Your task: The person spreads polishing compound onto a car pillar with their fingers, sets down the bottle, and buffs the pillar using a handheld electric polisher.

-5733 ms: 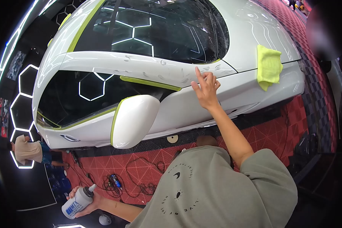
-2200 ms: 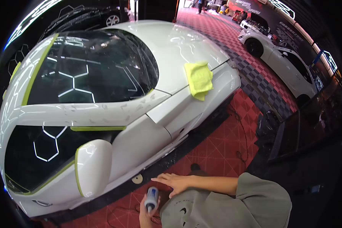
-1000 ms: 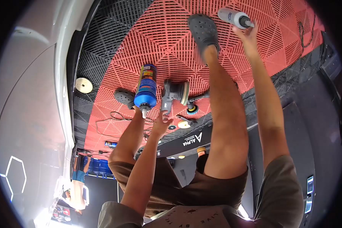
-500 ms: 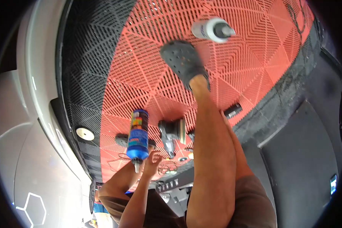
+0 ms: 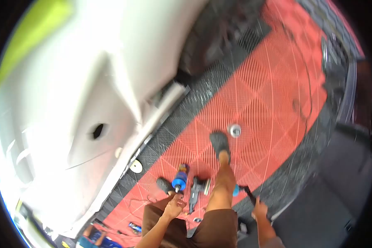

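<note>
Item, right hand (image 5: 259, 211), at 5 o'clock in the view: fingers pinched closed around the dark shaft of a black-handled tool (image 5: 249, 194), whose blue end points to 10 o'clock of the hand, beside the shin. Item, left hand (image 5: 174, 208), at 6 o'clock: fingers curled; whether they pinch anything cannot be told. Item, blue bottle (image 5: 179, 182), just past that hand at its 12 o'clock; contact unclear. Item, grey-black polisher (image 5: 196, 191), lying on the red floor (image 5: 256, 107) at 1 o'clock of the left hand, its pale pad toward the leg. Item, white bottle (image 5: 235, 131), seen from above, at 3 o'clock of centre, near a dark clog (image 5: 219, 142). Item, cream disc (image 5: 136, 166), at 8 o'clock, near the white car (image 5: 91, 91), which spans 8 to 11 o'clock, blurred.
</note>
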Action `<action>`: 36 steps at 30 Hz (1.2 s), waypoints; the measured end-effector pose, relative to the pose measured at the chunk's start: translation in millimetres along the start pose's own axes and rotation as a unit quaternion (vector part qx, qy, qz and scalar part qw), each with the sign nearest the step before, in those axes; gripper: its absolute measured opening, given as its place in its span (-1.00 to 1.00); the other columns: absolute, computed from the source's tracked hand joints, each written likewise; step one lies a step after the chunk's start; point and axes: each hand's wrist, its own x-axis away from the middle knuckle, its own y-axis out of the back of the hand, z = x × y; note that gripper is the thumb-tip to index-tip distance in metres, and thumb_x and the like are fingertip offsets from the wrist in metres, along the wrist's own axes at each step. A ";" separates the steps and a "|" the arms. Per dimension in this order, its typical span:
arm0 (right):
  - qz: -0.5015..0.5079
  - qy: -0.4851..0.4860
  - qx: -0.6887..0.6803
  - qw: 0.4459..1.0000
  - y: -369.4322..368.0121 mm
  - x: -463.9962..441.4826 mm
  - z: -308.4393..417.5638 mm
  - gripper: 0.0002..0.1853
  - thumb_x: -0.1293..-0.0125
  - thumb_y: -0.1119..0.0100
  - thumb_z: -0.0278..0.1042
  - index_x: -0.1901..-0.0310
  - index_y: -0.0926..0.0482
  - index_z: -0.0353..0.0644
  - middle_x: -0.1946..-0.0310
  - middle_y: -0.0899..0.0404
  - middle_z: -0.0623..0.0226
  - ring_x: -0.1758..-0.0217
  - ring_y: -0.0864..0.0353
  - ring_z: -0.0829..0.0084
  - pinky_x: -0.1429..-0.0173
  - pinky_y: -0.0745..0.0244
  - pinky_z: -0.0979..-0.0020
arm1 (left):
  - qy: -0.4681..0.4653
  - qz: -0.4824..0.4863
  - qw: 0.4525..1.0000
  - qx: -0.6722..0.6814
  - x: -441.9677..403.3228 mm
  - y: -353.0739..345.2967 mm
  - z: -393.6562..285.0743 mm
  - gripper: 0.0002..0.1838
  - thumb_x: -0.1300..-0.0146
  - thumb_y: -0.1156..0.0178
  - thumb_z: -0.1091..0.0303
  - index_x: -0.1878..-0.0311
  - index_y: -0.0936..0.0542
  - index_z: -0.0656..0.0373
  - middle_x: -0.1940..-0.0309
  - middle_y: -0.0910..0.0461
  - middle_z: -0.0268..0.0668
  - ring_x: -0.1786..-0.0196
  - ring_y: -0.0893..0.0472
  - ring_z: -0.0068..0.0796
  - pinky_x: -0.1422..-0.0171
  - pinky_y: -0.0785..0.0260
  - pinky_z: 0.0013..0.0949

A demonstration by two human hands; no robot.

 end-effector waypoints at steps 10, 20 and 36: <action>-0.296 0.166 -0.114 0.934 393.9 410.1 63.1 0.06 -0.05 -0.44 -0.37 -0.51 0.06 -0.19 -0.23 -0.44 -0.12 -0.16 -0.54 -0.03 -0.19 -0.44 0.08 | 0.010 0.463 0.787 0.409 218.8 15.4 -307.9 0.14 -0.21 -0.14 -0.41 -0.51 0.07 0.30 -0.42 -0.26 0.00 -0.55 -0.10 -0.19 -0.62 0.10 -0.21; -0.277 0.627 -0.320 0.654 394.4 509.0 266.6 0.10 -0.07 -0.45 -0.22 -0.49 0.15 -0.23 -0.01 -0.45 0.15 0.03 -0.53 0.34 -0.03 -0.47 0.31 | -0.416 0.004 0.579 0.701 407.0 210.6 -249.0 -0.53 -0.36 -0.20 0.02 0.63 -0.31 -0.05 0.76 -0.23 -0.54 0.67 -0.29 -0.68 0.18 -0.37 -0.43; 0.242 0.670 -0.477 0.515 371.8 700.9 534.4 -0.21 -0.48 0.41 0.37 -0.21 -0.43 -0.27 -0.23 -0.48 0.07 -0.27 -0.47 0.21 -0.32 -0.37 0.12 | -0.744 0.308 0.443 0.395 545.0 336.5 -15.4 -0.54 -0.25 -0.18 0.27 0.72 -0.24 0.03 0.86 -0.29 -0.46 0.81 -0.31 -0.59 0.50 -0.32 -0.36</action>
